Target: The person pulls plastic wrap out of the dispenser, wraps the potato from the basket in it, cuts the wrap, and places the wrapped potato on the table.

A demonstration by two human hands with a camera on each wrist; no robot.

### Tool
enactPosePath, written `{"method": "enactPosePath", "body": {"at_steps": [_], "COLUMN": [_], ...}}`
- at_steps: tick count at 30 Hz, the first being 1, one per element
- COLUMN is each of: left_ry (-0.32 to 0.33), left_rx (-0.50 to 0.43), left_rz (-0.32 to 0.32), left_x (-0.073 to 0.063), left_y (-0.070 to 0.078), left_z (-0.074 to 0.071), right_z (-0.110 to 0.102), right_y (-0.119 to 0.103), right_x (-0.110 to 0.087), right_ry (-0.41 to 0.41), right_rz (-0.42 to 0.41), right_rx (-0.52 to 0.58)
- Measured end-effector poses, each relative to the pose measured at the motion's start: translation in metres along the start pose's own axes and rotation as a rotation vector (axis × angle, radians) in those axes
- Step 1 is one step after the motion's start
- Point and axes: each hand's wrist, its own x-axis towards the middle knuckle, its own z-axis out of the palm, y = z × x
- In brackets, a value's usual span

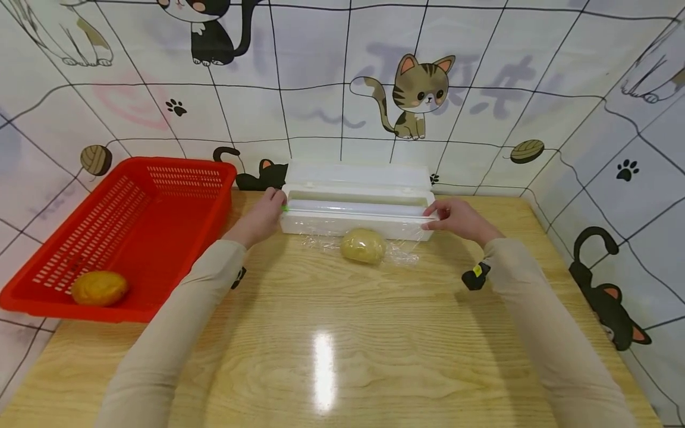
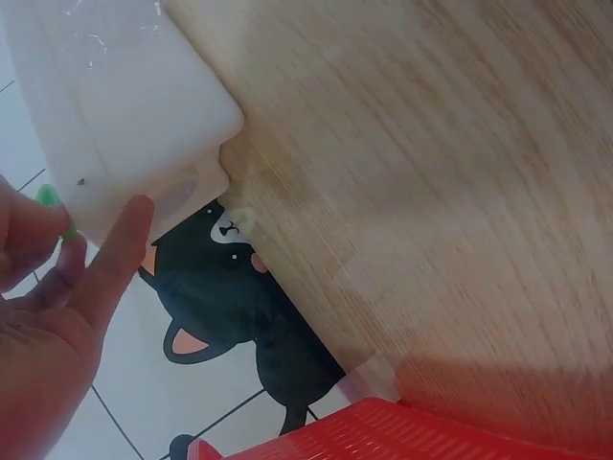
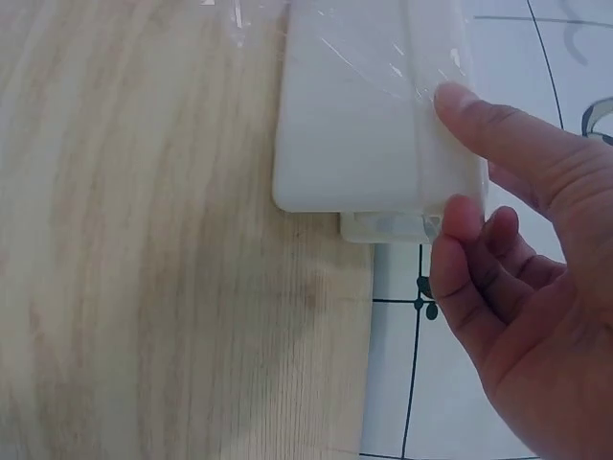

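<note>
A white cling film dispenser (image 1: 353, 224) lies near the back edge of the wooden table, its lid (image 1: 358, 175) raised. Inside shows the film roll (image 1: 353, 208). My left hand (image 1: 262, 217) holds the left end, with the thumb by a small green piece (image 2: 48, 196) and a finger against the end wall. At the right end, my right hand (image 1: 455, 219) grips the dispenser between thumb and fingers. Clear film hangs over its front onto the table. A pale yellow, potato-like lump (image 1: 363, 246) sits at the front, film around or under it; which cannot be told.
A red plastic basket (image 1: 176, 261) with slotted walls stands on the left. In it lies one yellow, potato-like oval (image 1: 100, 288). Cat-printed sheeting (image 1: 316, 107) rises behind the table and along its sides, close behind the raised lid.
</note>
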Motion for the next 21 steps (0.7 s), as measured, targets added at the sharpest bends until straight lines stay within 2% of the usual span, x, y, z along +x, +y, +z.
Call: {"method": "enactPosePath", "body": {"at_steps": [4, 8, 12, 17, 21], "left_ry": [0.053, 0.143, 0.168, 0.196, 0.233], "left_rx": [0.010, 0.166, 0.296, 0.308, 0.302], "left_rz": [0.010, 0.045, 0.091, 0.123, 0.151], "left_x": [-0.003, -0.007, -0.006, -0.002, -0.002], "left_y": [0.001, 0.010, 0.021, 0.026, 0.024], "left_z": [0.002, 0.005, 0.013, 0.021, 0.023], "right_z": [0.004, 0.008, 0.014, 0.021, 0.023], "right_y": [0.000, -0.001, -0.005, -0.010, -0.011], "right_x": [-0.004, -0.009, -0.014, -0.022, -0.027], "right_ry": [0.013, 0.041, 0.064, 0.074, 0.055], "right_rz": [-0.029, -0.056, -0.101, -0.158, -0.146], "right_rx": [-0.016, -0.001, 0.011, 0.027, 0.101]}}
